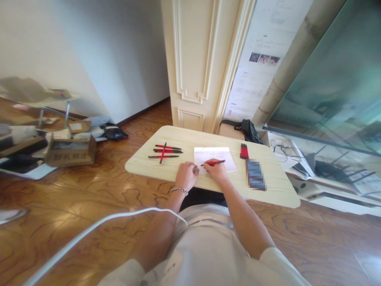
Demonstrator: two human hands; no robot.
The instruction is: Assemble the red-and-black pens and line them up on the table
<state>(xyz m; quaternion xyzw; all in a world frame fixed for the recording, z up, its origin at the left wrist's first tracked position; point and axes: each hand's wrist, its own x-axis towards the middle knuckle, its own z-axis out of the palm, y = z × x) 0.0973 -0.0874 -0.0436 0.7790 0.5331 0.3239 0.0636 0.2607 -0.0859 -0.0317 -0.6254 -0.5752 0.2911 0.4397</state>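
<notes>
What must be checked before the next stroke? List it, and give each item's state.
1. Pen gripped in the right hand: ok.
2. Pen tip over the paper: ok.
3. Left hand resting at the paper's left edge: ok.
4. Paper lying flat on the table: ok.
5. Loose pens on the left and row of pens on the right lie clear of the paper: ok.
6. Writing legible on the paper: cannot tell, too faint.

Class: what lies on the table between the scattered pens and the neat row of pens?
A white sheet of paper, with the right hand holding a red pen over it; head view.
</notes>
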